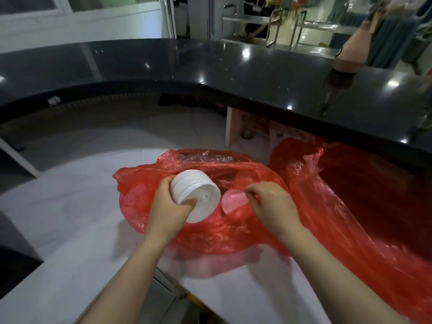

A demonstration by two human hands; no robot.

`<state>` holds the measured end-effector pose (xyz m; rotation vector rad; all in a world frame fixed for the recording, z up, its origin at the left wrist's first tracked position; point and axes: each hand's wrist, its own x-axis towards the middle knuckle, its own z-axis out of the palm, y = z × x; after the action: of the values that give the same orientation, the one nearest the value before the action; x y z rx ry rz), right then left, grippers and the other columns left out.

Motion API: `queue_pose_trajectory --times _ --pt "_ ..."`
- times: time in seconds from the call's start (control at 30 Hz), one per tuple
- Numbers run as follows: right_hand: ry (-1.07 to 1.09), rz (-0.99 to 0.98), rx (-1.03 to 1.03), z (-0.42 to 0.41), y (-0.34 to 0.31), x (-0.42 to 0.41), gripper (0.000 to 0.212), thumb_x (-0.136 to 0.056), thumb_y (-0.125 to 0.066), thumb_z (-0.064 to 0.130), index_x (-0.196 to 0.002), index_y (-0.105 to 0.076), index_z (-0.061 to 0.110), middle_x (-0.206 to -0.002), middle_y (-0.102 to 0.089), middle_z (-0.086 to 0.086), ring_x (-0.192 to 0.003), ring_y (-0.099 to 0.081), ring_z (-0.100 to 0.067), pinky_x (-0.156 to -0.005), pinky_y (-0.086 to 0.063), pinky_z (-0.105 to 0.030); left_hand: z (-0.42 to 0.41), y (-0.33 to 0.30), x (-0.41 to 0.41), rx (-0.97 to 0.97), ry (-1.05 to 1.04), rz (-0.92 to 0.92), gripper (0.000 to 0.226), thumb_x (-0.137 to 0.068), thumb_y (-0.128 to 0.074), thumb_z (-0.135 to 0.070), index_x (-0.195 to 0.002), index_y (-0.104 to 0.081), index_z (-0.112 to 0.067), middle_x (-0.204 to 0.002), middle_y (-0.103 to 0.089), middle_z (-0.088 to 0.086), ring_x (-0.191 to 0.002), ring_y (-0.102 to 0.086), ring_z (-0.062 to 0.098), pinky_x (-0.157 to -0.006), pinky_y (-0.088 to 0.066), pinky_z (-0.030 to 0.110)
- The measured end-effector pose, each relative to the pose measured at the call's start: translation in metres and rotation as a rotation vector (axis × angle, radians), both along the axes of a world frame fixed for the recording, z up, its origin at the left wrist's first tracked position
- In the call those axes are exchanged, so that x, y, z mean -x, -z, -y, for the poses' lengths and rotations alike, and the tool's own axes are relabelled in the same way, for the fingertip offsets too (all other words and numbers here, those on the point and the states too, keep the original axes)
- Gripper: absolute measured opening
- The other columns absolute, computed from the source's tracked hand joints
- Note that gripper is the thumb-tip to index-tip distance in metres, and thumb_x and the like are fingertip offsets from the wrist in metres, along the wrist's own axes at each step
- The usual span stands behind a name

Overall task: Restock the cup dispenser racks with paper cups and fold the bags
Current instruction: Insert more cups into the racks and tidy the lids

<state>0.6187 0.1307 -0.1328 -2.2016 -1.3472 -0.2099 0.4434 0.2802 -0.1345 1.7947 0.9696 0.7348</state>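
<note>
- Head view: the left hand [167,204] curls its fingers round a stack of white paper cups [195,197], lifted half out of a red plastic bag [210,230] lying on the white desk [58,230].
- The right hand [271,204] pinches the bag's film just beside a second cup stack [233,201] seen through the plastic.

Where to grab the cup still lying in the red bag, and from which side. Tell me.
Take the lone cup by its rim, coming from the right with the right hand, whose fingers already pinch there. It lies on its side, mouth toward the camera, in the red bag. The left hand holds the cup stack, blocking that side.
</note>
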Motion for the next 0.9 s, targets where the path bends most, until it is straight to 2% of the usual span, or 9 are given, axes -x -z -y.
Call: queue_pose_trajectory --times 0.1,0.2,0.27,0.33,0.43,0.57,0.67,0.8,0.9 --pt "-0.063 0.295 0.186 -0.022 0.007 0.005 0.020 -0.052 -0.086 0.013 -0.062 -0.069 0.015 -0.060 -0.062 -0.004 -0.058 -0.060 -0.028 -0.047 -0.048 -0.031 0.000 -0.008 0.003 -0.178 -0.076 -0.015 0.062 -0.068 -0.076 -0.016 -0.117 -0.042 -0.034 -0.117 -0.047 -0.007 -0.102 -0.047 0.009 -0.084 -0.036 0.020" --pt "-0.031 0.400 0.323 -0.038 0.017 0.011 0.028 -0.044 -0.088 0.027 -0.053 -0.064 0.015 -0.054 -0.059 -0.004 -0.051 -0.057 -0.028 -0.044 -0.044 -0.027 -0.003 -0.020 0.004 -0.316 -0.114 -0.021 0.066 -0.069 -0.076 -0.018 -0.125 -0.043 -0.025 -0.120 -0.042 -0.011 -0.107 -0.041 0.006 -0.088 -0.034 0.021" --pt "0.043 0.334 0.451 -0.041 0.028 0.010 0.038 -0.055 -0.083 0.042 -0.070 -0.068 0.012 -0.068 -0.065 -0.008 -0.063 -0.060 -0.030 -0.054 -0.047 -0.031 -0.006 -0.024 0.004 -0.374 -0.128 -0.050 0.069 -0.069 -0.075 -0.020 -0.129 -0.042 -0.025 -0.122 -0.042 -0.013 -0.107 -0.038 0.000 -0.090 -0.032 0.022" --pt "0.097 0.230 0.615 -0.039 0.041 0.005 0.068 -0.065 -0.069 0.064 -0.106 -0.062 0.011 -0.102 -0.064 -0.011 -0.095 -0.058 -0.033 -0.074 -0.048 -0.036 -0.010 -0.027 0.005 -0.383 -0.125 -0.059 0.069 -0.068 -0.074 -0.022 -0.128 -0.041 -0.029 -0.124 -0.045 -0.013 -0.105 -0.037 -0.002 -0.089 -0.033 0.023" --pt "0.081 0.095 0.685 -0.036 0.057 -0.008 0.079 -0.076 -0.063 0.054 -0.136 -0.037 0.011 -0.132 -0.045 -0.013 -0.122 -0.040 -0.035 -0.096 -0.040 -0.039 -0.013 -0.024 0.005 -0.336 -0.089 -0.056 0.069 -0.068 -0.074 -0.023 -0.127 -0.040 -0.032 -0.125 -0.048 -0.009 -0.107 -0.043 0.007 -0.089 -0.038 0.028" --pt "0.076 -0.017 0.516 -0.030 0.054 -0.023 0.058 -0.077 -0.057 0.019 -0.133 -0.044 0.018 -0.127 -0.054 -0.007 -0.114 -0.052 -0.028 -0.095 -0.035 -0.029 -0.015 -0.020 0.000 -0.280 -0.062 -0.056 0.066 -0.069 -0.073 -0.025 -0.126 -0.040 -0.035 -0.122 -0.047 -0.013 -0.107 -0.046 0.009 -0.089 -0.039 0.029" --pt "0.098 -0.124 0.481 -0.024 0.046 -0.027 0.046 -0.072 -0.062 0.020 -0.117 -0.050 0.020 -0.105 -0.067 -0.009 -0.099 -0.062 -0.032 -0.078 -0.045 -0.032 -0.017 -0.017 -0.005 -0.250 -0.042 -0.071 0.066 -0.070 -0.073 -0.025 -0.126 -0.041 -0.035 -0.122 -0.048 -0.013 -0.106 -0.047 0.011 -0.087 -0.040 0.030" --pt "0.003 -0.209 0.298 -0.017 0.029 -0.019 0.015 -0.067 -0.062 0.017 -0.078 -0.051 0.021 -0.076 -0.066 0.000 -0.078 -0.062 -0.027 -0.062 -0.038 -0.031 -0.018 -0.013 -0.012 -0.192 -0.013 -0.066 0.065 -0.070 -0.073 -0.026 -0.125 -0.041 -0.037 -0.123 -0.049 -0.012 -0.108 -0.050 0.014 -0.087 -0.044 0.032" --pt "-0.039 -0.379 0.050 -0.012 0.012 -0.012 0.020 -0.066 -0.072 0.018 -0.082 -0.063 0.025 -0.073 -0.065 0.009 -0.069 -0.059 -0.011 -0.062 -0.041 -0.027 -0.019 -0.011 -0.017 -0.139 -0.036 -0.073 0.069 -0.072 -0.072 -0.024 -0.130 -0.037 -0.033 -0.128 -0.045 -0.007 -0.111 -0.047 0.015 -0.090 -0.044 0.035"
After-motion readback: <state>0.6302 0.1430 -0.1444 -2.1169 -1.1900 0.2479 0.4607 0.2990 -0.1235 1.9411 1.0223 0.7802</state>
